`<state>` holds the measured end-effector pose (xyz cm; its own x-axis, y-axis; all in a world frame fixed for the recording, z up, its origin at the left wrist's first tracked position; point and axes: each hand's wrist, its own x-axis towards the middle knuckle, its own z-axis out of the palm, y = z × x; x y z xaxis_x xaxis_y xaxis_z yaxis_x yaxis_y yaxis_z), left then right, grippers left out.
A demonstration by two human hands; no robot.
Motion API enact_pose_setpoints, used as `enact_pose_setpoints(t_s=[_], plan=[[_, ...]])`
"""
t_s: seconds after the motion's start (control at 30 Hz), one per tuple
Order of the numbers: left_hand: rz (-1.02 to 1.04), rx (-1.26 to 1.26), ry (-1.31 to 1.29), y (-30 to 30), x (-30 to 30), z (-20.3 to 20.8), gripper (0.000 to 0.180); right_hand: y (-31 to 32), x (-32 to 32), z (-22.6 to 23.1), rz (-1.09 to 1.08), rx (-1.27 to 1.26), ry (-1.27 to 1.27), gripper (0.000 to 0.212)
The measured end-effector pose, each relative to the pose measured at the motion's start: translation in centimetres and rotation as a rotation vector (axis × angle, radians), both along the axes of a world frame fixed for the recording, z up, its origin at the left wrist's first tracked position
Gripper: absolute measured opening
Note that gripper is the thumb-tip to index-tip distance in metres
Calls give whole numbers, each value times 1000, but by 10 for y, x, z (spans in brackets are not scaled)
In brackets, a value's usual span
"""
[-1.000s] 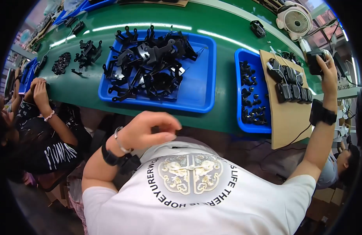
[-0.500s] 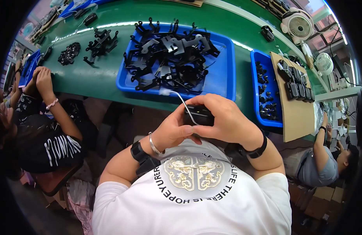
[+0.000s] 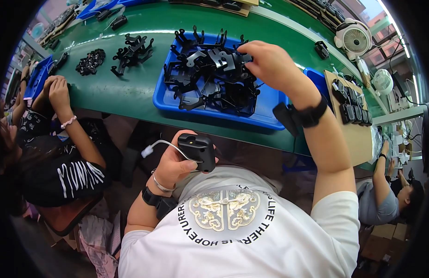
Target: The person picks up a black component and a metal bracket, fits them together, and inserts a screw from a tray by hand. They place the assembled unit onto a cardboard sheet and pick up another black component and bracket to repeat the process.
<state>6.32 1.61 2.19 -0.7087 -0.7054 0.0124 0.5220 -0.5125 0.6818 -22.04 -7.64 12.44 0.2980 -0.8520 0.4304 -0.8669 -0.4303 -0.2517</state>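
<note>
My left hand [image 3: 173,163] is wrapped round a black plastic housing [image 3: 196,152], held low in front of my shirt. A thin white cable [image 3: 167,142] runs from the housing, and its white plug hangs out to the left. My right hand [image 3: 272,62] reaches over the right side of a blue tray [image 3: 270,105] heaped with black brackets [image 3: 214,78]. Its thumb and fingers close on a bracket at the upper right edge of the heap; the fingertips partly hide that piece.
On the green table [image 3: 126,95], left of the tray, lie more black brackets [image 3: 131,53] and a pile of small black parts [image 3: 90,62]. Finished-looking black housings [image 3: 353,111] rest on cardboard [image 3: 346,139] at right. A fan [image 3: 354,39] stands behind. Other people sit at both sides.
My right hand has left the black housing and moved up and right to the brackets. The left hand has lowered the housing to the left. My view has shifted slightly.
</note>
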Motion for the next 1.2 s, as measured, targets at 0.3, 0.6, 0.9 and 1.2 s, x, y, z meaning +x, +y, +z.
enact_pose_setpoints(t_s=[0.3, 0.6, 0.9, 1.2], plan=[[-16, 17, -25, -5, 5, -7, 64, -23, 0, -7, 21, 232, 18, 34], [-42, -23, -35, -15, 5, -3, 65, 30, -25, -9, -158, 592, -820, 21], [-37, 137, -33, -24, -15, 7, 65, 114, 33, -23, 60, 679, -1721, 21], [214, -416, -261, -30, -27, 7, 64, 132, 38, -49, 250, 909, -1445, 27]])
